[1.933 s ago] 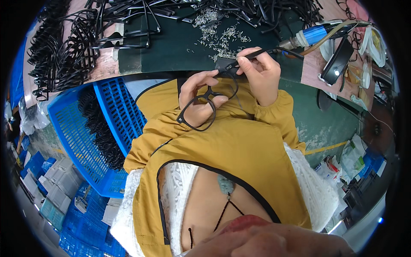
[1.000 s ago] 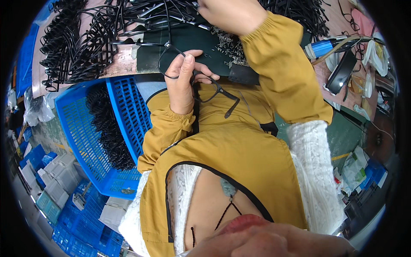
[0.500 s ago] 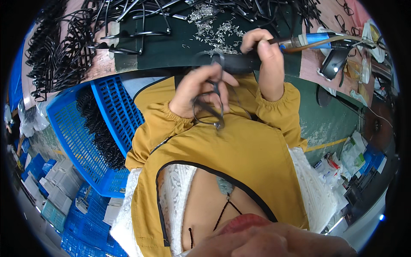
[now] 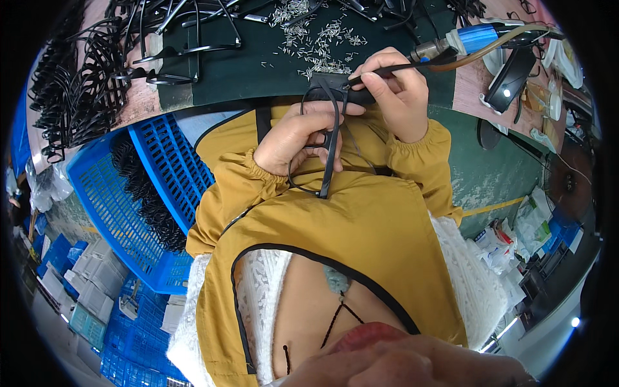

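Note:
My left hand (image 4: 288,140) is closed around a black eyeglass frame (image 4: 289,171), in front of my chest at the table edge. One dark temple of it (image 4: 331,158) runs down past my fingers. In my right hand (image 4: 405,103), thumb and fingers pinch a slim black eyeglass temple (image 4: 394,67). The left end of that temple meets the upper corner of the frame; whether the two are joined I cannot tell. Just beneath that corner sits a dark block (image 4: 365,97) at the table's edge. Many small metal pins (image 4: 325,66) lie scattered beyond it.
A blue-bodied power tool (image 4: 474,40) with a brown hose lies to the right of my right hand. Heaped black eyeglass parts (image 4: 84,90) cover the table's left side. Below stand blue crates (image 4: 97,187) with more black frames. A dark phone-like object (image 4: 512,80) stands right.
My right hand has come left, bringing the temple's end to the frame's corner. The frame in my left hand, blurred earlier, is now steady and reaches the block. The whole view has shifted slightly.

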A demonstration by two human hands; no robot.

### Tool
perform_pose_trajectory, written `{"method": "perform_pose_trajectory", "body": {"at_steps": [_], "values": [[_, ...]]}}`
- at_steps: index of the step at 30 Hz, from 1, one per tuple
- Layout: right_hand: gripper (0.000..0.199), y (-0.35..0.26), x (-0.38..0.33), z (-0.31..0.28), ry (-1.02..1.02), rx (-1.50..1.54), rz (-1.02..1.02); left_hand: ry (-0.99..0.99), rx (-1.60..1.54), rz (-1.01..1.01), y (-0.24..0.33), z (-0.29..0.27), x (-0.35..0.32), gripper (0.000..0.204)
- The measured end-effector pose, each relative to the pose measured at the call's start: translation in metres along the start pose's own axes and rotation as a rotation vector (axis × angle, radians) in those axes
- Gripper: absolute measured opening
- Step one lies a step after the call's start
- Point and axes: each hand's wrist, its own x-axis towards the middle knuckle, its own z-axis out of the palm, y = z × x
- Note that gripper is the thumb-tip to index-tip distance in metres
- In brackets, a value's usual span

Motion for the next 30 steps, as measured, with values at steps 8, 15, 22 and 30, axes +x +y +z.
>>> {"method": "perform_pose_trajectory", "body": {"at_steps": [8, 15, 22, 30], "values": [[0.007, -0.006, 0.02, -0.001, -0.115, -0.375, -0.296, 0.076, -0.014, -0.012, 0.008, 0.015, -0.002, 0.036], [0.009, -0.002, 0.013, -0.002, -0.124, -0.408, -0.272, 0.069, 0.042, 0.018, 0.002, 0.013, -0.002, 0.037], [0.016, -0.038, -0.002, -0.031, 0.47, -0.178, -0.602, 0.114, 0.124, 0.353, 0.02, 0.011, 0.001, 0.061], [0.031, 0.004, 0.094, -0.07, 0.636, 0.858, -0.372, 0.121, 0.009, 0.424, 0.028, 0.006, 0.003, 0.05]]}}
